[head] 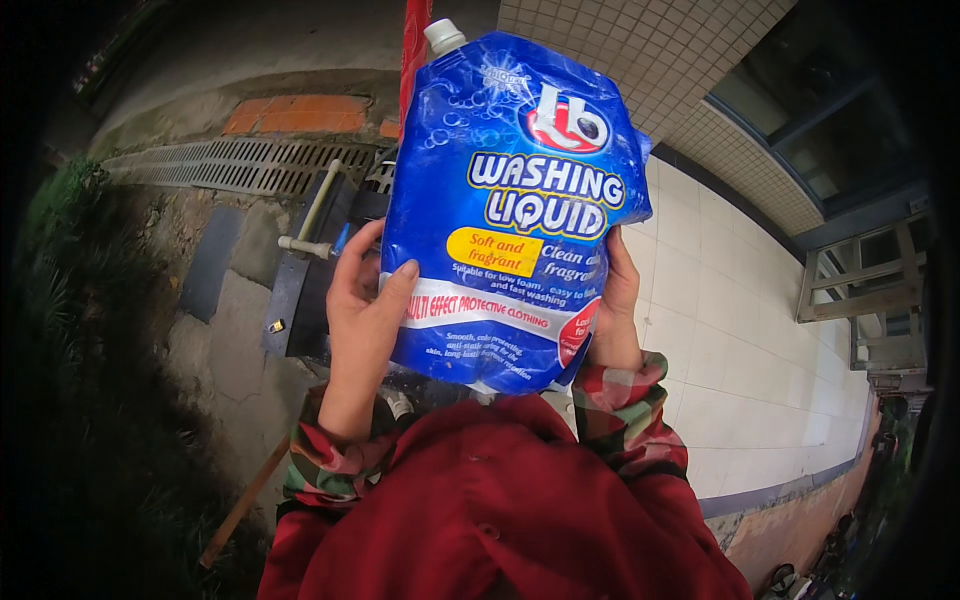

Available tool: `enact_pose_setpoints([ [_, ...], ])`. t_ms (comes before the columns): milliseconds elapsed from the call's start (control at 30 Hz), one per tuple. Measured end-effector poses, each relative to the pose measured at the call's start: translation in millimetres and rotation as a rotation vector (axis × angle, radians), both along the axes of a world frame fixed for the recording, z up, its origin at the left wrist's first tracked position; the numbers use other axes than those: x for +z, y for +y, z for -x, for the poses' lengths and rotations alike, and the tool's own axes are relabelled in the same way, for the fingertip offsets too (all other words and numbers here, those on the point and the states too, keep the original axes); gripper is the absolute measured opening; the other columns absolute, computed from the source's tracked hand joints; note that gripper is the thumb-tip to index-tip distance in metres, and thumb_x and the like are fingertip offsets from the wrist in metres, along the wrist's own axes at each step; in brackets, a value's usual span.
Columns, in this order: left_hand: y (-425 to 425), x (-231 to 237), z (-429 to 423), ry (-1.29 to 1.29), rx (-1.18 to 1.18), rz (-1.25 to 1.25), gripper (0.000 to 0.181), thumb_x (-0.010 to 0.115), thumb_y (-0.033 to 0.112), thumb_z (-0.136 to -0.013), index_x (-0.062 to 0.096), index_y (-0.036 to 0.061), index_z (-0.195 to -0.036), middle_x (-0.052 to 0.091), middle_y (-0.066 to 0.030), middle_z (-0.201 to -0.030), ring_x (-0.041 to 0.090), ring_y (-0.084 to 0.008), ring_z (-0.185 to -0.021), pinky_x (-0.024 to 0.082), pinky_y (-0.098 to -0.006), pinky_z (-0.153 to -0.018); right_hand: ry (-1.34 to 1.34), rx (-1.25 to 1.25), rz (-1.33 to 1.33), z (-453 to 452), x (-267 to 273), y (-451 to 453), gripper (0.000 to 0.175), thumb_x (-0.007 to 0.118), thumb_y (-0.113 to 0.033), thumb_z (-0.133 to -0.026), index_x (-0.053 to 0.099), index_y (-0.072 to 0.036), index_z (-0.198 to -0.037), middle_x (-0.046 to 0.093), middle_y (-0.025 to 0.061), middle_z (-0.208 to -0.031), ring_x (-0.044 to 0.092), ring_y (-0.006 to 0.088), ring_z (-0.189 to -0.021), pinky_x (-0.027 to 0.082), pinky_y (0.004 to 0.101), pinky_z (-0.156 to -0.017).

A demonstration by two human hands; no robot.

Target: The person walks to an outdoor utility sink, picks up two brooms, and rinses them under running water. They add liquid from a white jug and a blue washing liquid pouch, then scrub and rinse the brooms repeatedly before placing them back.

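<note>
Between my two hands I hold a large blue pouch of washing liquid (499, 202), its printed side facing me. My left hand (367, 322) grips the pouch's lower left edge, with the thumb on the front. At the lower right edge, my right hand (619, 307) clasps the other side, its fingers partly hidden behind the pouch. A white screw cap (445, 37) sits on the spout at the upper left corner and looks closed. The pouch hides much of what lies behind it.
Left of the pouch stands a dark box-like fixture (300, 300) with a pale pipe (319, 199) and a small brass padlock (277, 325). A slotted drain cover (217, 161) runs behind. To the right is a pale tiled wall (712, 300). A wooden stick (244, 502) leans at lower left.
</note>
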State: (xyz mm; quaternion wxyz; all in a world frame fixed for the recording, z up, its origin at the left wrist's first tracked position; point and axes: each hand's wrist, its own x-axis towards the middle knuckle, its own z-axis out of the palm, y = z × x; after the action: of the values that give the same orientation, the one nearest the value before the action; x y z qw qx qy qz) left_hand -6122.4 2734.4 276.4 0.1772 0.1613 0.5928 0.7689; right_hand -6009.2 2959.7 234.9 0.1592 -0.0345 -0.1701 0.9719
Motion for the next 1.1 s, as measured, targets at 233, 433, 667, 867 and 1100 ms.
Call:
enact_pose_setpoints([
  [233,4.5,7.6,-5.8,-0.018,-0.007,-0.026,0.040,0.064,0.004,-0.086,0.050,-0.0008,-0.123,0.065,-0.0082,-0.097,0.061,-0.0102,-0.087,0.049,-0.0236,-0.074,0.008,0.006,0.092,0.1,-15.9,4.3,0.043,0.050,-0.033,-0.095,0.049,-0.004,-0.127,0.058,0.0154,-0.123,0.059,0.0282,-0.109,0.049,0.0418,-0.092],
  [433,8.2,11.4,-11.4,-0.031,-0.021,-0.020,0.038,0.064,0.005,-0.086,0.051,-0.0002,-0.122,0.066,-0.0077,-0.095,0.061,-0.0097,-0.084,0.049,-0.0230,-0.073,0.035,0.038,0.098,-2.4,-21.7,9.6,0.042,0.051,-0.034,-0.094,0.052,-0.003,-0.124,0.060,0.0156,-0.120,0.060,0.0288,-0.105,0.049,0.0417,-0.091],
  [667,12.7,8.4,-13.4,0.007,0.033,0.081,0.036,0.063,0.002,-0.085,0.054,-0.0008,-0.120,0.065,-0.0062,-0.095,0.060,-0.0082,-0.085,0.047,-0.0212,-0.075,-0.098,-0.036,0.080,-6.6,-21.4,8.4,0.046,0.055,-0.036,-0.091,0.053,-0.004,-0.124,0.058,0.0170,-0.122,0.059,0.0315,-0.107,0.048,0.0466,-0.091],
  [867,9.4,-2.8,-13.2,0.010,0.009,0.018,0.037,0.060,0.000,-0.086,0.053,-0.0023,-0.121,0.064,-0.0089,-0.108,0.059,-0.0114,-0.095,0.046,-0.0247,-0.085,-0.067,-0.075,0.142,-9.4,-35.8,9.4,0.046,0.058,-0.029,-0.090,0.051,-0.002,-0.126,0.057,0.0182,-0.123,0.058,0.0321,-0.109,0.048,0.0464,-0.093],
  [1100,4.7,-13.5,-11.7,-0.019,0.005,-0.014,0.036,0.060,0.003,-0.087,0.054,-0.0027,-0.122,0.063,-0.0095,-0.111,0.058,-0.0129,-0.099,0.045,-0.0268,-0.089,-0.077,-0.132,0.090,-11.8,-56.3,15.7,0.048,0.052,-0.032,-0.090,0.051,-0.001,-0.126,0.058,0.0196,-0.121,0.060,0.0327,-0.106,0.049,0.0476,-0.091],
])
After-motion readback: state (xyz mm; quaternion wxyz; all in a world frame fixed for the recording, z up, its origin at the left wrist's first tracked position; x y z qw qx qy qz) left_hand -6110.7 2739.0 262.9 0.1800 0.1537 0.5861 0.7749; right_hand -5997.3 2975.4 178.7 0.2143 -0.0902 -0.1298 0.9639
